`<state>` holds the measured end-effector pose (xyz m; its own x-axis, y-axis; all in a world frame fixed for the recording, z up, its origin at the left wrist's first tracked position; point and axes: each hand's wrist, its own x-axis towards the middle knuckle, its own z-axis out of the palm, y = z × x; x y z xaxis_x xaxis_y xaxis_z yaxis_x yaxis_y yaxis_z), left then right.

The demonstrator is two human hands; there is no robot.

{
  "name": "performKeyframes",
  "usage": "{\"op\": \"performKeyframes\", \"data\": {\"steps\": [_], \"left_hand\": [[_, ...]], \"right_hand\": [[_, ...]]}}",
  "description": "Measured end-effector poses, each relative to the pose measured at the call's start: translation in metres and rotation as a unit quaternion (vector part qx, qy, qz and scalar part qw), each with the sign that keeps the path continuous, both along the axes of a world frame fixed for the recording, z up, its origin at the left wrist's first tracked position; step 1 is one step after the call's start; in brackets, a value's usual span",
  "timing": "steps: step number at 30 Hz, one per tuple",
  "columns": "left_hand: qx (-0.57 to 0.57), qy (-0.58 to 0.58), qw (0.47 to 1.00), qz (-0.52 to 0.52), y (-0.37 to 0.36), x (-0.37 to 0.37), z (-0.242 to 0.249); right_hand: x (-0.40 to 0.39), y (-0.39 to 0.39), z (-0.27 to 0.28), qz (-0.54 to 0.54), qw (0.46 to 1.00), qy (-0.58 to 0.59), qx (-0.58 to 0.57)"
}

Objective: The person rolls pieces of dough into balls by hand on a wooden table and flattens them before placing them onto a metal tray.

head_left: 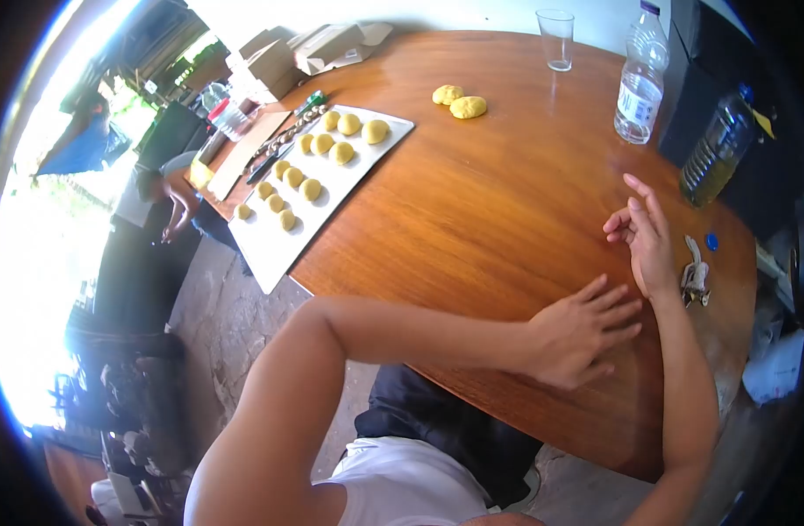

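My left hand [584, 335] reaches across the front of the wooden table [472, 228], palm down with its fingers spread and nothing in it. Farther right, my right hand [646, 241] is raised at the table's right side, fingers loosely bent and apart, also holding nothing. A crumpled whitish strip with small items [695, 273] and a blue bottle cap [711, 241] lie beside my right wrist. Two yellow dough lumps [468, 107] rest toward the back. On the left, a white tray [336, 206] carries several yellow dough balls [341, 153].
A clear plastic bottle [639, 88], a bottle with yellowish liquid [718, 149] and a drinking glass [556, 42] stand at the back right. Cardboard boxes [327, 48] sit at the back left. The tray overhangs the left edge. Another person [178, 197] is beyond it.
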<state>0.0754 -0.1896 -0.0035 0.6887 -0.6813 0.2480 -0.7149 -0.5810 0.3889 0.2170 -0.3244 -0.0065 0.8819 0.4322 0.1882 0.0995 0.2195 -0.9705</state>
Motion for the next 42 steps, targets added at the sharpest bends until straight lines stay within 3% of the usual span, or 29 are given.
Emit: {"op": "performKeyframes", "data": {"steps": [6, 8, 12, 18, 20, 24, 28, 30, 33, 36, 40, 42], "left_hand": [[0.053, -0.024, 0.993, 0.098, 0.025, 0.043, 0.003], [0.064, -0.026, 0.986, 0.154, 0.045, 0.042, 0.000], [0.063, -0.020, 0.983, 0.171, 0.085, 0.011, 0.005], [0.123, 0.035, 0.989, 0.081, 0.128, -0.067, 0.013], [0.046, 0.056, 0.997, -0.007, 0.128, -0.086, 0.005], [-0.074, 0.089, 0.992, -0.050, 0.082, -0.097, 0.000], [-0.062, 0.039, 0.996, -0.046, 0.008, -0.067, -0.016], [0.000, -0.014, 0.999, -0.035, -0.019, -0.034, -0.035], [0.032, 0.007, 0.999, 0.029, -0.004, -0.001, -0.008], [0.106, -0.035, 0.987, 0.112, 0.013, 0.034, -0.009], [0.121, -0.080, 0.965, 0.219, 0.037, 0.053, -0.012], [0.103, -0.108, 0.971, 0.184, 0.049, 0.059, -0.024]], "right_hand": [[0.009, -0.019, 0.006, 0.009, 0.995, 0.077, 0.066], [0.007, -0.019, 0.007, 0.011, 0.994, 0.085, 0.064], [0.003, -0.016, 0.010, -0.001, 0.997, 0.073, 0.033], [0.005, -0.015, 0.008, 0.007, 0.998, 0.056, 0.014], [0.006, -0.011, 0.007, 0.006, 0.999, 0.048, 0.003], [0.007, -0.007, 0.007, 0.013, 0.999, 0.031, -0.028], [0.006, -0.009, 0.006, -0.009, 0.999, 0.027, -0.029], [0.008, -0.014, 0.004, -0.012, 0.999, 0.032, -0.005], [0.010, -0.021, 0.001, -0.002, 1.000, 0.027, 0.013], [0.013, -0.020, -0.004, 0.021, 1.000, -0.005, 0.000], [0.011, -0.019, -0.003, 0.016, 1.000, -0.009, -0.012], [0.013, -0.021, -0.004, 0.024, 1.000, -0.008, -0.016]]}}
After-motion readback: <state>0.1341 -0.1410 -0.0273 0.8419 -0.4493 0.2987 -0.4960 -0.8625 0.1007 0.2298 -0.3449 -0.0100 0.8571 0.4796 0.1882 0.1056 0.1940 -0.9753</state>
